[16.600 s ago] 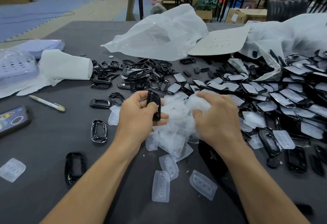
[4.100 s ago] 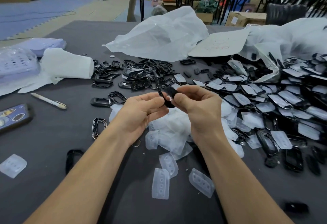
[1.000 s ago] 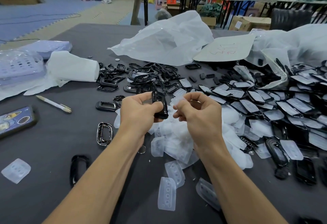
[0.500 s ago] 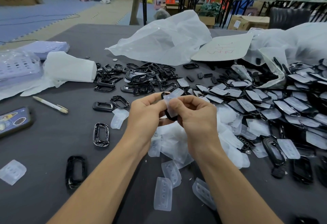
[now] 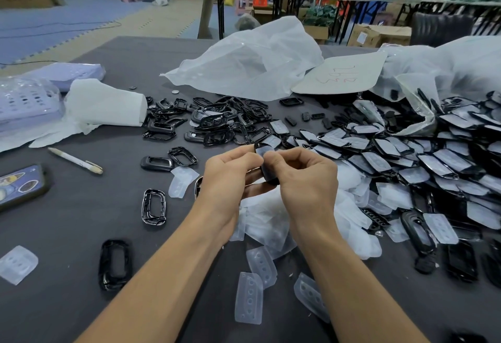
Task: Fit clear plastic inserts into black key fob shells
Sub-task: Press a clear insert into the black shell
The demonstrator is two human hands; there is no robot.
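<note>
Here, a black key fob shell [image 5: 269,176] is held above the middle of the dark desk [image 5: 67,223], roughly upright between both hands. A clear insert [image 5: 262,151] shows as a pale, frosted patch at its upper end; fingers cover most of the rest, so I cannot tell how far the insert is seated. The left hand [image 5: 230,177] has its grip closed on the shell, thumb and forefinger pinching the upper end and the lower fingers curled beneath. The right hand [image 5: 307,180] has its grip closed on it from the other side, fingers bent over and a fingertip against the insert. Directly below the hands lies a heap of loose inserts [image 5: 267,223], and three more single inserts [image 5: 249,298] lie closer to the near edge. To the right, fitted shells [image 5: 406,158] overlap in rows that reach the right edge of the view, leaving that side crowded. Beyond the hands a tangle of empty shells [image 5: 217,123] sits in front of a crumpled plastic bag [image 5: 252,63]. The left side shows more bare desk, broken by two lone shell frames [image 5: 153,207], a pen [image 5: 76,160], a phone [image 5: 19,185] at the left edge and a stray insert [image 5: 17,264] near the front left.
</note>
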